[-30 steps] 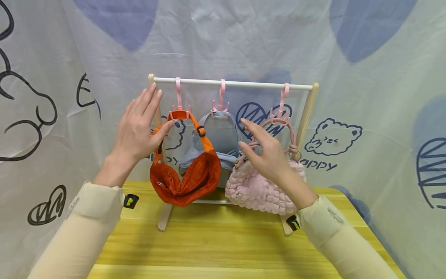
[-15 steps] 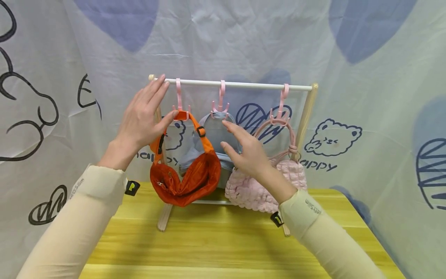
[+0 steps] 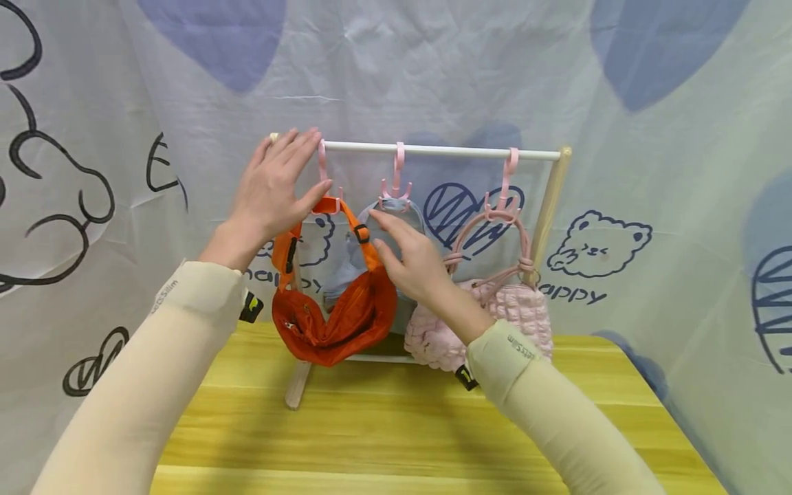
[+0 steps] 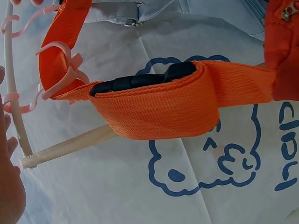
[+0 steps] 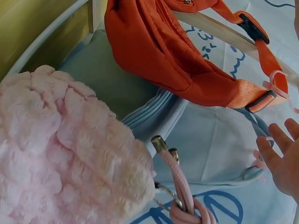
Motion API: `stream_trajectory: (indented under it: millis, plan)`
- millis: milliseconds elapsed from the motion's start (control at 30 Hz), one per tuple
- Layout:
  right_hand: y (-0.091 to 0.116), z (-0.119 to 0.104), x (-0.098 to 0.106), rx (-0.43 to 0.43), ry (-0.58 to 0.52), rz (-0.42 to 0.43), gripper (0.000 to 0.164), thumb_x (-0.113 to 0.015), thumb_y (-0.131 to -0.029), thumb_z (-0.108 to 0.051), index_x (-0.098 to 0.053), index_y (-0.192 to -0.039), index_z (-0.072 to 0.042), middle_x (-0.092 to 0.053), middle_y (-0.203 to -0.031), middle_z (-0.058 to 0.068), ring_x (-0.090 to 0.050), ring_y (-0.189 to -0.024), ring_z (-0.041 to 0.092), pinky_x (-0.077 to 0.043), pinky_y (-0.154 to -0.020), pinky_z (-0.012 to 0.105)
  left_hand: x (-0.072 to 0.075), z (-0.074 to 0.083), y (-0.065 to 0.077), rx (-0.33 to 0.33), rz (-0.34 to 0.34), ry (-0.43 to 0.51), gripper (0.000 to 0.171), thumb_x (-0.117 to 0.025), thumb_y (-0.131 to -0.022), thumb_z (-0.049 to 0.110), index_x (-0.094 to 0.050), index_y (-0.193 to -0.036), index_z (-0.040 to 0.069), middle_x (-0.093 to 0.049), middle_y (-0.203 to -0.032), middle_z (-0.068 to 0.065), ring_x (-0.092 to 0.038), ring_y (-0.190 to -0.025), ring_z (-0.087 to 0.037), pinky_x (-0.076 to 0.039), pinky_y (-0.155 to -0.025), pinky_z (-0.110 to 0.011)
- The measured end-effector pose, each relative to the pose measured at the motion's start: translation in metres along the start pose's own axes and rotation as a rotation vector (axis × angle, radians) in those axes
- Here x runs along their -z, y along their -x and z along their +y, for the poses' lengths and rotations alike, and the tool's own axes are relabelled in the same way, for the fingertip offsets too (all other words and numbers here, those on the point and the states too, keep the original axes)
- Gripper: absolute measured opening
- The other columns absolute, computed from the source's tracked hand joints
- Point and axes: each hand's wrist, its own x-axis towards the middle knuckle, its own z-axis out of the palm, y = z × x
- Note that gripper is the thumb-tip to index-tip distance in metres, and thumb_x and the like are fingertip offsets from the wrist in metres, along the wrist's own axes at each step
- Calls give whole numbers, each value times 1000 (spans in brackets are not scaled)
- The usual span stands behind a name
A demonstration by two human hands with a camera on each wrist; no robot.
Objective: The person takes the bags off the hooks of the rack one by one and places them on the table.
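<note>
An orange waist bag [image 3: 337, 320] hangs by its strap [image 4: 159, 112] from the left pink hook [image 3: 338, 199]. My left hand [image 3: 269, 189] is at the bar's left end, fingers extended over it and thumb close to the strap's top. In front of a light-blue bag [image 3: 396, 223] on the middle hook [image 3: 398, 168], my right hand [image 3: 411, 265] has its fingers extended, the tips near the orange strap's right side. Nothing is gripped in either hand. To the right, a pink puffy handbag [image 3: 520, 313] hangs by its handles, partly behind my right forearm.
The hooks hang on a white bar [image 3: 458, 150] of a small rack with wooden posts [image 3: 547, 213]. It stands on a yellow wood-grain table [image 3: 383, 426]. A printed cloth [image 3: 482, 62] hangs behind and at both sides.
My left hand has moved right and slightly up, over the bar's left end and the left hook. My right hand has moved left from the pink handbag toward the orange strap. The bags hang as before.
</note>
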Motion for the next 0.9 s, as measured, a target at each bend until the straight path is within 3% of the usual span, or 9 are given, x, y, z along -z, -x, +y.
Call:
stream_trajectory:
  millis: [267, 600, 700, 833, 900]
  plan:
    - [-15, 3, -15, -84, 0, -61, 47, -55, -108, -15, -51, -155, -11, -60, -147, 10, -61, -129, 25, -49, -109, 44, -5, -1, -9, 26, 13, 17, 59, -61, -106, 35, -45, -158, 12, -47, -160, -7, -38, -150, -30, -13, -129, -50]
    - [-25, 9, -37, -145, -12, -39, 45, -58, -108, -18, -55, -152, -10, -61, -147, 9, -60, -132, 25, -48, -111, 41, -12, -4, -13, 21, 219, 146, 35, -63, -106, 19, -66, -139, 11, -68, -137, -9, -56, -131, -34, -22, -126, -52]
    - [-27, 10, -43, -169, -16, -31, 45, -57, -108, -22, -55, -152, -13, -65, -142, 8, -66, -120, 24, -53, -102, 39, -14, -5, -15, 23, 266, 166, 33, -65, -104, 19, -69, -136, 11, -71, -132, -9, -58, -127, -34, -24, -125, -51]
    - [-27, 11, -48, -202, -22, -22, 46, -57, -109, -27, -54, -154, -17, -69, -132, 6, -67, -104, 22, -55, -86, 38, -16, -6, -16, 28, 275, 165, 33, -67, -103, 21, -71, -134, 13, -72, -131, -9, -59, -126, -33, -26, -124, -49]
    - [-27, 11, -50, -212, -27, -18, 47, -57, -109, -27, -53, -155, -19, -70, -127, 6, -67, -104, 20, -55, -84, 38, -18, -7, -16, 30, 277, 169, 32, -67, -103, 21, -71, -134, 13, -72, -130, -8, -60, -125, -33, -27, -124, -48]
